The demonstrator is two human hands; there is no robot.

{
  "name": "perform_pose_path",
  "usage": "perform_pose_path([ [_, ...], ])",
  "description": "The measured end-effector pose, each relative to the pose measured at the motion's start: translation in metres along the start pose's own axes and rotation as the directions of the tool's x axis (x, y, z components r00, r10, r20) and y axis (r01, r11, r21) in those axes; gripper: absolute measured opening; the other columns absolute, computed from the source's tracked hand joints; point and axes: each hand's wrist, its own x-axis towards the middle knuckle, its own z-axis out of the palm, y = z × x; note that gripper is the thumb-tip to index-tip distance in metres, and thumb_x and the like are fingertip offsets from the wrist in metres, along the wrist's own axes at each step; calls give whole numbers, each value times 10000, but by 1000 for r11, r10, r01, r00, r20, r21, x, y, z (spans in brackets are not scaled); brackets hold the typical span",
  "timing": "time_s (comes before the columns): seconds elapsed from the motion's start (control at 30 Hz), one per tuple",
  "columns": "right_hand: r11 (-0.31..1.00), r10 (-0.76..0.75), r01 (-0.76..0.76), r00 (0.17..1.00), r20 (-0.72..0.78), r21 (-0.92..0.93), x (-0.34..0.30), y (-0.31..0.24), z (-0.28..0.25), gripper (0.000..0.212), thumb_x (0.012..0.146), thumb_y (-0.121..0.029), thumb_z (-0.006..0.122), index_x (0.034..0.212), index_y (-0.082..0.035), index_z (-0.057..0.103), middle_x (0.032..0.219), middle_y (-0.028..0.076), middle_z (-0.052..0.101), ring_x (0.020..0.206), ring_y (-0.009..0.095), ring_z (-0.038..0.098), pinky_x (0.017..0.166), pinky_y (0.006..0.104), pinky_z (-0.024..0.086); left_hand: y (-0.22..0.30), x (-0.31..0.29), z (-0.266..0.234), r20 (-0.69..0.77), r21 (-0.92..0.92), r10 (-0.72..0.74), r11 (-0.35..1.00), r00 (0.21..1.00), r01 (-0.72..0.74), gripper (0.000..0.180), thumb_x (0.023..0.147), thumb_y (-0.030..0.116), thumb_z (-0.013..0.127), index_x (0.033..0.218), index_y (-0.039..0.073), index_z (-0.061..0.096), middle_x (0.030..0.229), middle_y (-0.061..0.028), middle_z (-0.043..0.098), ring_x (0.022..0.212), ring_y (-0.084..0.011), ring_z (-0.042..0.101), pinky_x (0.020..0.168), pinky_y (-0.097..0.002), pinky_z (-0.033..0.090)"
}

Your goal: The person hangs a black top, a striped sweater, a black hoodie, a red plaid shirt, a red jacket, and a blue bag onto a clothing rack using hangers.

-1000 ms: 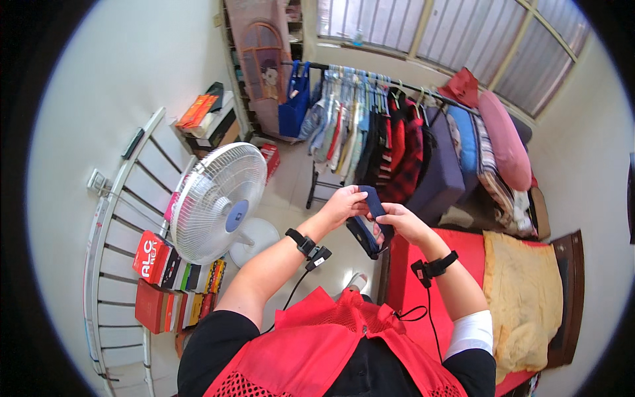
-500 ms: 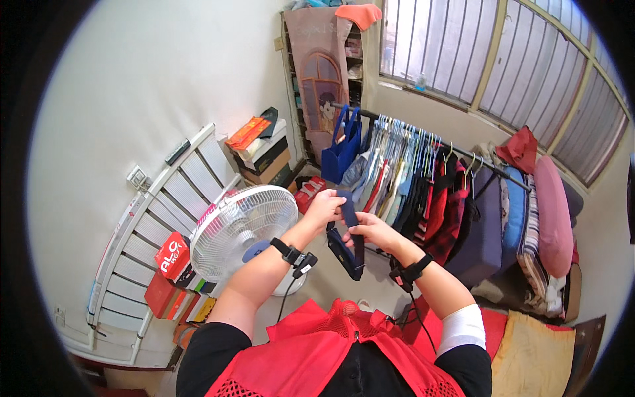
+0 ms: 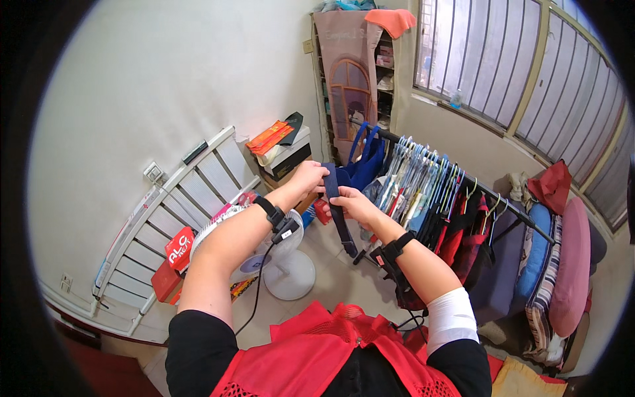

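Note:
A flat, dark navy strap [image 3: 340, 228] hangs in front of me, its lower end dangling free above the floor. My left hand [image 3: 311, 178] pinches its top part between thumb and fingers. A little lower and to the right, my right hand [image 3: 352, 204] grips the same strap, thumb on the near side. Some of the fingers on both hands are hidden behind the band. Just beyond the strap hangs a blue bag [image 3: 368, 167] on the end of the clothes rack.
A white standing fan [image 3: 290, 274] is below my left forearm. Clothes on hangers [image 3: 433, 178] fill the black rack [image 3: 477, 185] at right, beside stacked cushions [image 3: 567, 264]. Boxes [image 3: 291, 153] stand by the wall, near a white slatted frame [image 3: 198, 178] and a covered shelf [image 3: 344, 73].
My view has swung, so the room sits differently in it. The strap, looped with a dark piece at its bottom before, now hangs longer and straighter. Both hands keep hold and are higher in view.

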Motion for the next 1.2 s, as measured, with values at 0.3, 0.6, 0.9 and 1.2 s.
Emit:
perform_pose_path([
  [0.3, 998, -64, 64, 997, -33, -12, 99, -6, -14, 186, 1000, -105, 573, 1164, -23, 606, 963, 76, 725, 847, 152, 686, 770, 289, 554, 32, 94, -45, -31, 113, 20, 993, 999, -17, 109, 922, 48, 591, 979, -37, 631, 902, -110, 688, 808, -254, 743, 704, -419, 651],
  [0.6, 992, -29, 53, 978, -208, 111, 189, -25, -31, 148, 1027, -116, 517, 1137, -57, 596, 963, 97, 734, 826, 165, 691, 722, 314, 570, 85, 182, -67, 96, 180, 46, 982, 994, -63, 49, 914, 53, 597, 917, 12, 624, 789, -45, 639, 640, -145, 658, 581, -317, 609],
  [0.9, 986, -34, 89, 932, -360, 138, 274, -37, -55, 140, 1039, -113, 505, 1143, -81, 592, 1015, 95, 733, 942, 189, 710, 863, 355, 573, 96, 296, -82, 179, 223, 80, 967, 981, -120, 44, 890, 55, 623, 852, 35, 632, 693, 0, 543, 578, -135, 580, 531, -327, 550],
  [1.2, 948, -118, 259, 823, -555, 182, 300, -16, -102, 138, 1032, -98, 519, 1122, -68, 618, 1011, 79, 734, 893, 165, 682, 785, 306, 537, 90, 365, -25, 263, 356, 167, 899, 950, -256, 175, 859, 77, 674, 991, -21, 734, 799, -78, 696, 680, -182, 661, 546, -356, 526],
])
